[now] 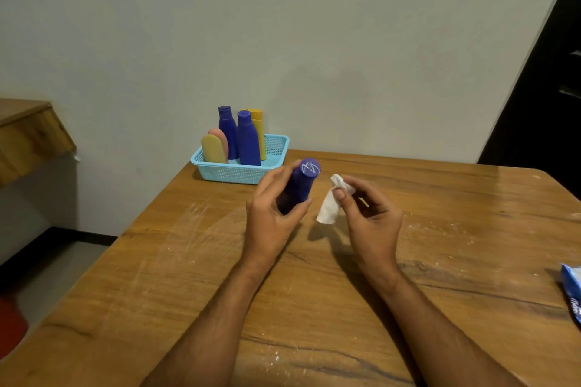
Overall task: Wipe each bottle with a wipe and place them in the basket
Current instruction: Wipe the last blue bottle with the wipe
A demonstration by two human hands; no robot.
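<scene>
My left hand [272, 214] grips a dark blue bottle [301, 182] above the table, its flat base tilted up and away from me. My right hand [367, 214] pinches a small white wipe [330, 206] between thumb and fingers, a short gap to the right of the bottle. The wipe hangs down and does not touch the bottle. A light blue mesh basket [276, 148] stands at the table's far left corner. It holds two upright blue bottles [248, 141], a yellow bottle [259, 127] behind them, and a pale yellow bottle [213, 149] and a pink bottle [221, 138] at its left end.
The wooden table [188, 276] shows white scuffs and crumbs. A blue and white wipe packet [572, 292] lies at the right edge. A wall runs behind the table, a dark doorway [550, 72] is at the right, and a wooden counter [28, 129] stands at the left.
</scene>
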